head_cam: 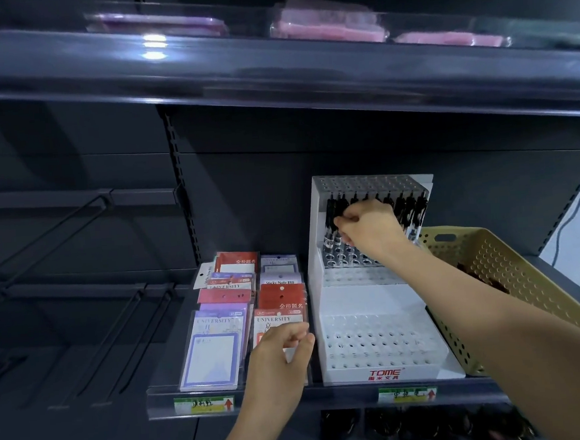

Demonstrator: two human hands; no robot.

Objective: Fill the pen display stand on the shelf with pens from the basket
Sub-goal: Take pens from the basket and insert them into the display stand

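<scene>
A white tiered pen display stand (372,293) stands on the dark shelf, with a row of black pens (407,204) upright in its top tier and bare holes in the lower tiers. My right hand (368,228) reaches across the upper tier and pinches a black pen (331,217) at the left end of the row. My left hand (281,358) hovers near the shelf's front edge, left of the stand, fingers loosely curled and holding nothing. The yellow perforated basket (490,260) sits right of the stand, dark pens partly visible inside behind my forearm.
Packs of sticky notes (240,309) lie left of the stand. Bare metal hooks (81,303) stick out at the far left. An upper shelf (271,76) with pink packets overhangs. Price labels (407,394) line the shelf's front rail. Dark items sit on the shelf below.
</scene>
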